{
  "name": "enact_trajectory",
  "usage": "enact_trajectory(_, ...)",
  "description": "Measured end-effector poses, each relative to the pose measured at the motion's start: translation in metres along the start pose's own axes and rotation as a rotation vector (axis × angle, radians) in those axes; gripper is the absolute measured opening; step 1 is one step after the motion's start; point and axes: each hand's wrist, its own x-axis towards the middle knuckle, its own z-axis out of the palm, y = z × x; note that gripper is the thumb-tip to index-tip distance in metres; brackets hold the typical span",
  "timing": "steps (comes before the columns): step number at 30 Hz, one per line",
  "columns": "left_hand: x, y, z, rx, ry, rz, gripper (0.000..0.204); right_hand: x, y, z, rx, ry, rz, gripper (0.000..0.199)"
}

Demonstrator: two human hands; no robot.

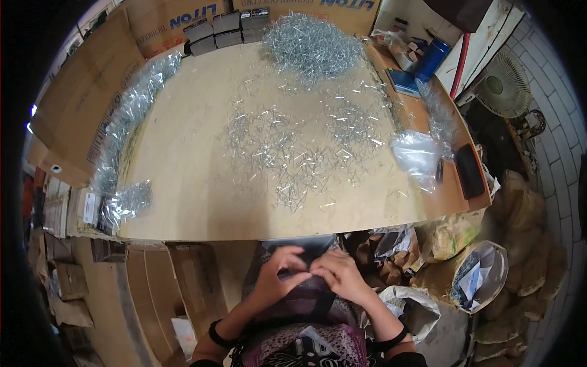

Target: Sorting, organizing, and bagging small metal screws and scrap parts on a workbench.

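Both hands are over my lap, just in front of the table's near edge. My left hand [279, 276] has its thumb and fingers apart, the fingers slightly blurred, and nothing shows between them. Its thumb reaches toward my right hand [338, 272], whose fingers are curled together in a pinch. What that pinch holds, if anything, is too small to tell. Beyond the hands, many small shiny metal pins [293, 147] are scattered over the wooden tabletop [183, 140]. A large heap of similar pins [313, 46] rises at the far side.
Filled clear plastic packets [131, 110] line the left edge. Small dark boxes [226, 27] are stacked at the back. On the right ledge lie clear bags [416, 156], a phone [469, 171] and a blue cylinder [431, 59]. Open sacks [489, 275] stand below right, near a fan [502, 85].
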Motion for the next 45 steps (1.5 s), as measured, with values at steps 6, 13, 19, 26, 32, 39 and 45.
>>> enact_trajectory(6, -0.015, -0.014, -0.015, 0.269, -0.262, -0.174, 0.017, -0.020, -0.003, 0.023, 0.540, -0.033, 0.558, 0.004)
enact_trajectory(13, -0.024, -0.071, -0.035, 0.168, -0.516, -0.325, 0.022, -0.068, 0.047, 0.048, 0.630, -0.183, 0.742, 0.019)
enact_trajectory(19, -0.024, -0.105, -0.029, 0.578, -0.174, -0.030, 0.018, -0.068, 0.069, 0.069, -0.144, -0.010, 0.319, 0.014)
enact_trajectory(26, -0.042, -0.136, -0.029, 0.483, -0.220, -0.053, 0.014, -0.056, 0.058, 0.081, -0.046, 0.462, 0.371, 0.021)
enact_trajectory(32, -0.024, -0.109, -0.022, 0.682, -0.269, 0.454, 0.015, 0.047, 0.025, 0.013, -0.474, 0.444, -0.035, 0.034)
enact_trajectory(39, -0.025, -0.097, -0.016, 0.372, -0.119, 0.228, 0.018, 0.119, 0.023, 0.007, -0.466, 0.265, 0.024, 0.035)
enact_trajectory(45, -0.027, -0.091, -0.014, 0.291, -0.054, 0.143, 0.014, 0.088, 0.009, -0.004, -0.105, 0.225, 0.056, 0.033)
